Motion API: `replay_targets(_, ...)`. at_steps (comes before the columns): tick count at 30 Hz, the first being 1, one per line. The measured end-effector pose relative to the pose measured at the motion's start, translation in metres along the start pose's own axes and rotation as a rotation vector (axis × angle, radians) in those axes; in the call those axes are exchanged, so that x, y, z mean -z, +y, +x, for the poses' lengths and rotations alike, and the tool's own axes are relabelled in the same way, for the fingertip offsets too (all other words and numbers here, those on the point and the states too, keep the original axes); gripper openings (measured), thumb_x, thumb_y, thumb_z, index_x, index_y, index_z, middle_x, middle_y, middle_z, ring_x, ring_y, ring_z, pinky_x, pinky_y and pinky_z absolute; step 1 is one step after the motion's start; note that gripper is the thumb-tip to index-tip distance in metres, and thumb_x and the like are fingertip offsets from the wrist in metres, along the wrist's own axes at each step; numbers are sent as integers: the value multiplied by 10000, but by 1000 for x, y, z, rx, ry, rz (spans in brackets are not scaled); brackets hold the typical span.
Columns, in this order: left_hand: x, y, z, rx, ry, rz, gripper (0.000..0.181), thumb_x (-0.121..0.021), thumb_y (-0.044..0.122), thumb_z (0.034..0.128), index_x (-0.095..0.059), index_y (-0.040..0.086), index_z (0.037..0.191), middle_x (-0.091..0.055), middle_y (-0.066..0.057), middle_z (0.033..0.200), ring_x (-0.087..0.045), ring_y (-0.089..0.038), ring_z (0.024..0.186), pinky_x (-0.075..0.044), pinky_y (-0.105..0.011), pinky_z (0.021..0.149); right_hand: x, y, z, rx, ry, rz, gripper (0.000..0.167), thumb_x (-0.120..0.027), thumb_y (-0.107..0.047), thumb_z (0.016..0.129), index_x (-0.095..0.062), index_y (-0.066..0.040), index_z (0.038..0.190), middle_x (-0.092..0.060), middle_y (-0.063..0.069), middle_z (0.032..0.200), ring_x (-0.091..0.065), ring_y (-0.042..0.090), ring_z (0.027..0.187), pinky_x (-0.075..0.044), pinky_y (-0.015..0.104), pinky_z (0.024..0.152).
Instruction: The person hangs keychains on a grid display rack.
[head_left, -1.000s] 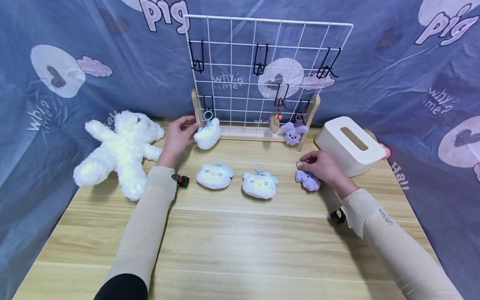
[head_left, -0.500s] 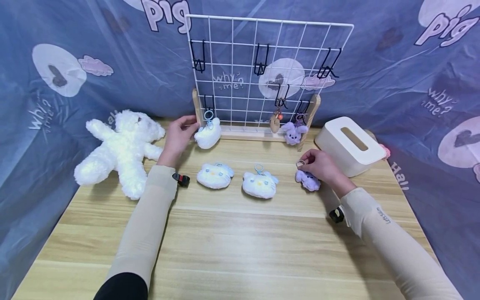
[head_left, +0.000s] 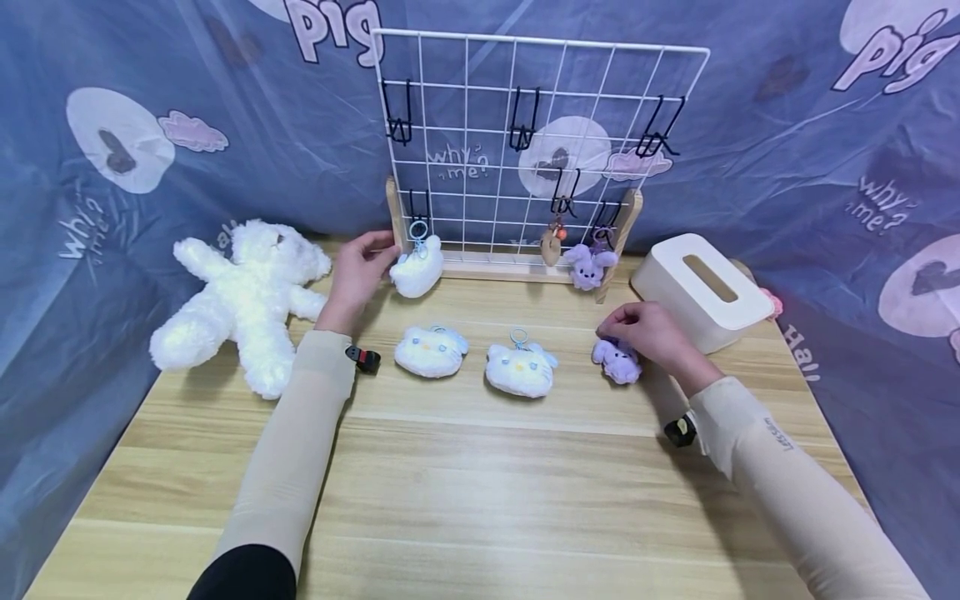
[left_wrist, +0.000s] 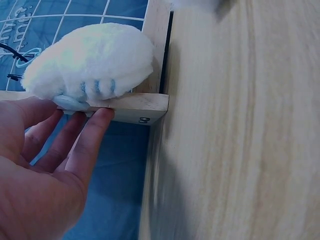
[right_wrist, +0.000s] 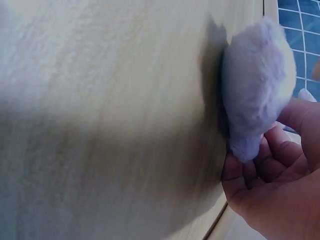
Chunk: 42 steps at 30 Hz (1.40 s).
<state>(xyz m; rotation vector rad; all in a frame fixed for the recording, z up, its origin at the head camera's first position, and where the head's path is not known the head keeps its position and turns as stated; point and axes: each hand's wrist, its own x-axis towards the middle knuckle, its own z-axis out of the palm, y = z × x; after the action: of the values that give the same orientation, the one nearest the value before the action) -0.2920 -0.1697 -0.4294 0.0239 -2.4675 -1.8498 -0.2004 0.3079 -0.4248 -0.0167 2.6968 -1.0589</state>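
Keychain, plush, purple bunny [head_left: 619,364]: front right of the wire grid rack [head_left: 514,38], low at the table [head_left: 465,500]; whether it rests there or is just lifted cannot be told.

Right hand [head_left: 652,333]: bunched narrow, pinching the purple bunny at its top end.

Change: the bunny's metal ring, in sight half a second ago, is now hidden behind the fingers. Judged meaning: the ring has probably been gathered into the grip, giving better hold of the hanging end.

Left hand [head_left: 360,271]: unchanged in place; fingertips against the wooden upright [head_left: 397,208], beside a white plush keychain [head_left: 417,272] hanging at the rack's lower left. Whether it pinches anything cannot be told.

Hanging, lower right: one wooden charm [head_left: 551,247]; one second bunny, purple [head_left: 588,267].

On the table: two white cat-face plush keychains, left one [head_left: 431,351] and right one [head_left: 521,370], just between the hands; tissue box [head_left: 675,287], right; white plush bear [head_left: 251,300], left.
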Motion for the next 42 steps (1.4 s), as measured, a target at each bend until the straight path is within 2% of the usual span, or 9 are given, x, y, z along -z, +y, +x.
replay_targets(6, 0, 1, -1, -1, -4, -2, 410, -709, 204, 1125, -688, 55, 1506, -705, -210, 1498, -719, -184, 1165, -617, -132, 808, 3, 2, -4, -6, 1, 16, 306, -782, -294, 1068, -824, -17, 1189, -852, 45, 1091, -631, 20, 822, -513, 192, 704)
replay_targets(14, 0, 0, 0, 2, -2, 0, 399, -702, 213, 1130, -695, 65, 1500, -711, -198, 1487, -719, -174, 1160, -616, -138, 804, 8, 2, -11, 19, 18, 14, 311, -740, -286, 1098, -818, -13, 1223, -859, 133, 1163, -663, 36, 895, -514, 174, 734)
replay_targets(19, 0, -2, 1, -4, -7, 1, 401, -698, 201, 1131, -687, 55, 1505, -710, -201, 1486, -718, -172, 1159, -619, -136, 811, 10, 1, -15, 11, 42, 23, 333, -743, -309, 1098, -810, -13, 1236, -840, 145, 1181, -643, 41, 903, -514, 174, 738)
replay_targets(24, 1, -1, 0, -14, -10, -3, 417, -707, 198, 1125, -680, 43, 1511, -707, -212, 1495, -719, -173, 1166, -615, -128, 810, 13, 1, -17, 13, 63, 39, 368, -748, -328, 1096, -797, 2, 1251, -821, 95, 1135, -634, 20, 898, -527, 178, 738)
replay_targets(30, 1, 1, -1, -4, -8, -7, 418, -715, 204, 1122, -684, 55, 1512, -708, -199, 1500, -724, -182, 1185, -622, -137, 825, 18, -1, -21, 10, 63, 99, 331, -710, -255, 1109, -777, 21, 1278, -800, -44, 1041, -677, 43, 904, -576, 222, 760)
replay_targets(36, 0, 2, -2, 2, -7, -2, 415, -707, 207, 1127, -682, 56, 1513, -705, -201, 1501, -722, -203, 1201, -619, -135, 823, 24, -6, -24, 18, 76, 91, 341, -689, -276, 1118, -767, 8, 1290, -779, -109, 1025, -666, 12, 913, -535, 180, 782)
replay_targets(42, 0, 1, -2, -8, -8, -12, 417, -702, 183, 1127, -673, 32, 1514, -698, -222, 1508, -718, -170, 1172, -618, -120, 818, 28, -11, -31, 53, 92, 115, 327, -698, -262, 1114, -771, 15, 1272, -801, -157, 1006, -678, -28, 907, -556, 174, 824)
